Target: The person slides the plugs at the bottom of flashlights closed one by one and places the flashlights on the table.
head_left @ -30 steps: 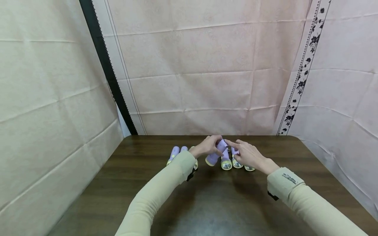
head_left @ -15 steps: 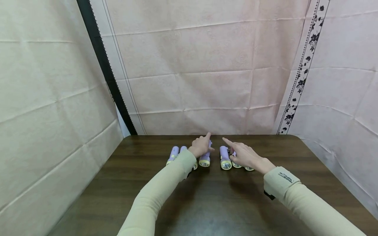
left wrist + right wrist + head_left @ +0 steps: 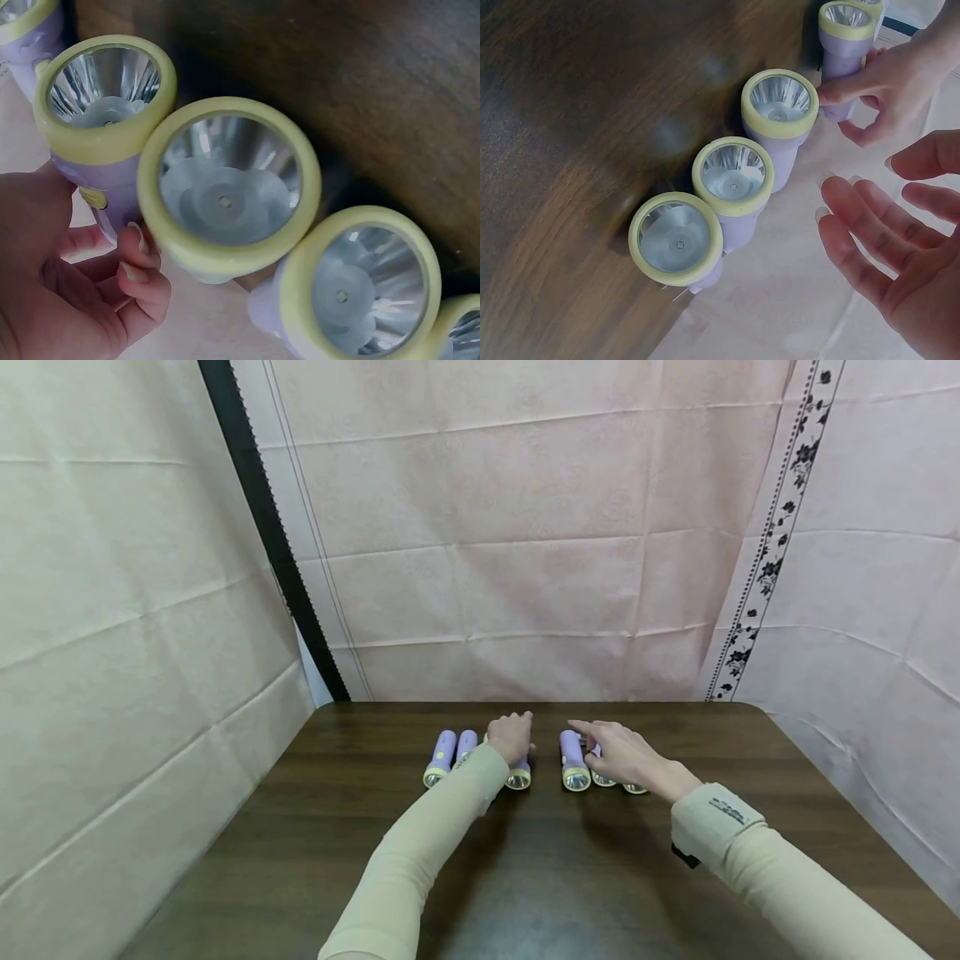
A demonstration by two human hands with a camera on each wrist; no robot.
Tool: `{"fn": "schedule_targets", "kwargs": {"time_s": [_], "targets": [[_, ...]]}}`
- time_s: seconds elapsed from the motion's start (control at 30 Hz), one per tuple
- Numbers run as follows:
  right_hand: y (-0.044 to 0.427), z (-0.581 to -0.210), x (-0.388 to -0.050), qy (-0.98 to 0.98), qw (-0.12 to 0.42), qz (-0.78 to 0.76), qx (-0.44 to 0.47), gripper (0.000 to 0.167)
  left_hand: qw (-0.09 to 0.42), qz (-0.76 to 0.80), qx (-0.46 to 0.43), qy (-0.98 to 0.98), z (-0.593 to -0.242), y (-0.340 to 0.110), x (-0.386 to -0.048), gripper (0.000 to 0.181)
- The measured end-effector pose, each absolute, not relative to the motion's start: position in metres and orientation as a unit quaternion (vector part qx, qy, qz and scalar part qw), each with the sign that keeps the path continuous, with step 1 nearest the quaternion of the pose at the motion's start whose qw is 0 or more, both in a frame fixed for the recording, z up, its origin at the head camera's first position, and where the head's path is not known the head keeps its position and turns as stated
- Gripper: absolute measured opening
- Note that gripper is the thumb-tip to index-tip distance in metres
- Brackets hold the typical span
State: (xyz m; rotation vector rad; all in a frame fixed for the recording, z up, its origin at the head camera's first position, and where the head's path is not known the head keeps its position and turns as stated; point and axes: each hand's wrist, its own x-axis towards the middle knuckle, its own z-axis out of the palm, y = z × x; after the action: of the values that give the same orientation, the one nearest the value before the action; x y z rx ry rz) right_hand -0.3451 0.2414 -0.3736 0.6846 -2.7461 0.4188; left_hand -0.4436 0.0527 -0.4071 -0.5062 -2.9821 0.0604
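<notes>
Lilac, yellow-rimmed cylindrical flashlight (image 3: 105, 146) is gripped by left hand (image 3: 512, 738) | right hand (image 3: 619, 753) is held loose, ungrasping | brown wood-grained worktop (image 3: 570, 877)

Left hand (image 3: 512, 737) mid-frame in head view, fingers (image 3: 147, 291) curled; right hand (image 3: 621, 752) right of centre, fingers loose. Both arms (image 3: 423, 852) (image 3: 795, 881) extended.
</notes>
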Motion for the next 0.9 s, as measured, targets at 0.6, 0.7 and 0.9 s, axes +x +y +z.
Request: {"fn": "schedule_targets", "kwargs": {"time_s": [0.6, 0.7, 0.9], "targets": [[0.243, -0.369, -0.343, -0.946, 0.151, 0.163, 0.237, 0.046, 0.050, 0.102, -0.163, -0.980, -0.418, 0.063, -0.449, 0.045], [0.244, -0.369, -0.343, -0.946, 0.148, 0.164, 0.238, 0.045, 0.041, 0.117, -0.160, -0.979, -0.420, 0.064, -0.451, 0.046], [0.250, -0.369, -0.342, -0.944, 0.166, 0.156, 0.237, 0.040, 0.076, 0.122, -0.167, -0.976, -0.417, 0.073, -0.452, 0.044]]}}
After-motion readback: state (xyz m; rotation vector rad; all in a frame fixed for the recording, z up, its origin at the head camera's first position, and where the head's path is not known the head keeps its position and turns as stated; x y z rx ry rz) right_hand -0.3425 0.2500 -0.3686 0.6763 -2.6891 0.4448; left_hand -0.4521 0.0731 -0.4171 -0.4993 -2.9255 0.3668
